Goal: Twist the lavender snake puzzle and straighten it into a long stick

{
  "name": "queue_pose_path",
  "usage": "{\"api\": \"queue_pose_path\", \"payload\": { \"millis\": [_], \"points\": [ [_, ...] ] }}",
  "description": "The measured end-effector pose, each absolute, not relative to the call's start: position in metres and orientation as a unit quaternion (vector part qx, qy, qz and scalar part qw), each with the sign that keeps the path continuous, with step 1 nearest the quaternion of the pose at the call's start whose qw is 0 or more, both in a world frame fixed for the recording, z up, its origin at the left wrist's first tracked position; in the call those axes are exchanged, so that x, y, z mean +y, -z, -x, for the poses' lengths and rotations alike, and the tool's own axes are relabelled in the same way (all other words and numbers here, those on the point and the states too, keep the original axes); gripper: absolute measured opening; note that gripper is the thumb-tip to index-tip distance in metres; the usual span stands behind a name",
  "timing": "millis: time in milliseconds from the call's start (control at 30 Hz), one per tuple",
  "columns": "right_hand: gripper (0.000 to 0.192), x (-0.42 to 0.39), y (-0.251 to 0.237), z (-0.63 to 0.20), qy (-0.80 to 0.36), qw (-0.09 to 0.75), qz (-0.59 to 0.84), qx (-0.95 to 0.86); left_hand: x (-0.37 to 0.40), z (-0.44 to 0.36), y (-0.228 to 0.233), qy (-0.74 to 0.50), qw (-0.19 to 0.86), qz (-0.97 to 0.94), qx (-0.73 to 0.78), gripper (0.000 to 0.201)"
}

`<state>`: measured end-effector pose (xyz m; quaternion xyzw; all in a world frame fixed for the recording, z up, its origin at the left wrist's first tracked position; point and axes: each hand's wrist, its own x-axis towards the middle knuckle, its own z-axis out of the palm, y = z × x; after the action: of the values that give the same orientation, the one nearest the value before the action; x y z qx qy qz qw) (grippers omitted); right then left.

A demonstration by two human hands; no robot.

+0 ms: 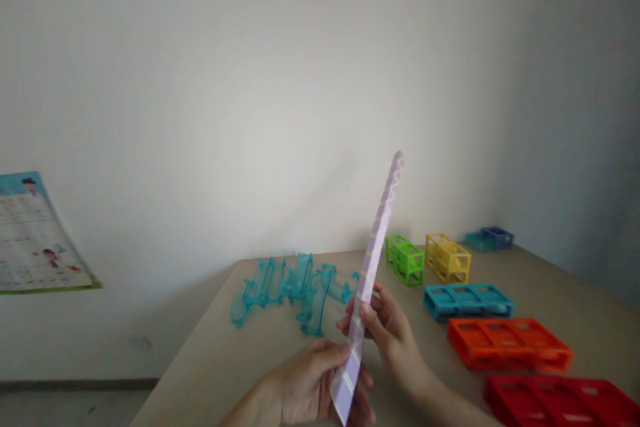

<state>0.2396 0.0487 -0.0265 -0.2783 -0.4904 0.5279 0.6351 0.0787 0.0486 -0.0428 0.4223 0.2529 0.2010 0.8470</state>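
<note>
A long, narrow lilac strip (379, 227) with pale cross bands slants up and to the right, away from me. Near its lower end, my left hand (315, 373) grips it with the thumb on top and fingers behind. A little higher up, my right hand (387, 333) is closed round it, thumb against its face. Just beyond the hands lie several translucent teal curved plastic pieces (273, 280) in a loose group. What exactly the strip is, I cannot tell.
Along the table's (200, 353) right side stand open plastic frames: green (405, 260), yellow (449, 258), blue (467, 300), orange (510, 345) and red (560, 400). A dark blue frame (499, 237) sits at the far corner by the wall. A poster (43, 233) hangs at left.
</note>
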Motion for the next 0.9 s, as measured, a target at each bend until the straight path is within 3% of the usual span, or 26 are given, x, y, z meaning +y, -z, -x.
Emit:
{"api": "queue_pose_path", "payload": {
  "millis": [133, 400, 600, 767, 867, 900],
  "points": [
    [0.044, 0.047, 0.023, -0.238, -0.513, 0.643, 0.282, -0.494, 0.046, -0.080, 0.040, -0.266, 0.786, -0.481, 0.283, 0.041],
    [0.049, 0.054, 0.020, -0.239, -0.524, 0.641, 0.316, -0.464, 0.041, -0.085, 0.035, -0.320, 0.597, -0.650, 0.344, 0.032],
    [0.049, 0.048, 0.018, -0.238, -0.490, 0.647, 0.308, -0.497, 0.045, -0.083, 0.043, -0.327, 0.609, -0.656, 0.305, 0.043],
    [0.043, 0.057, -0.012, -0.247, -0.300, 0.581, 0.426, -0.625, 0.048, -0.082, 0.049, -0.313, 0.601, -0.674, 0.295, 0.060],
    [0.035, 0.087, -0.045, -0.248, -0.047, 0.428, 0.526, -0.733, 0.050, -0.080, 0.053, -0.297, 0.574, -0.692, 0.322, 0.058],
    [0.034, 0.100, -0.057, -0.246, -0.019, 0.405, 0.534, -0.742, 0.050, -0.079, 0.053, -0.294, 0.565, -0.700, 0.323, 0.056]
  ]
}}
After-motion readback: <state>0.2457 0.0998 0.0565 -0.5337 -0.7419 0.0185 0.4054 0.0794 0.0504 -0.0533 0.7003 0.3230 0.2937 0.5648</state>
